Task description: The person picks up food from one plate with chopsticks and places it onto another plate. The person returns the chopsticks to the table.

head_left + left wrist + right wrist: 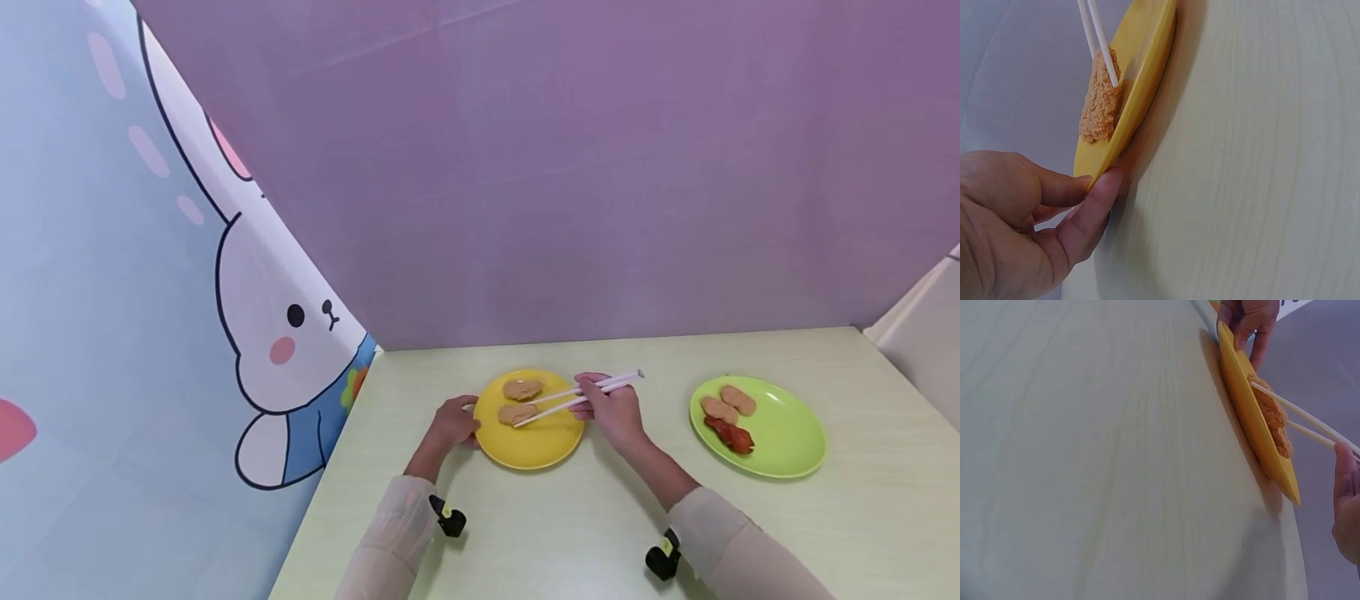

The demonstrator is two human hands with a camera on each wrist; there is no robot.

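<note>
My left hand (pixel 454 422) pinches the left rim of a yellow plate (pixel 531 452), thumb above and fingers below, as the left wrist view shows. Two breaded, fried-looking pieces lie on that plate: a nearer piece (pixel 516 414) and a farther piece (pixel 522 389). From the right, my right hand (pixel 613 408) holds a pair of white chopsticks (pixel 617 382). Their tips straddle the nearer piece (pixel 1101 100), one stick along each side. Whether they squeeze it I cannot tell; it appears to rest on the plate.
To the right stands a green plate (pixel 787 433) with two tan pieces (pixel 729 405) and a glossy red-brown piece (pixel 731 435) at its left side. A purple partition (pixel 600 183) rises behind the pale table (pixel 547 533). A rabbit-printed panel (pixel 255 350) borders the left.
</note>
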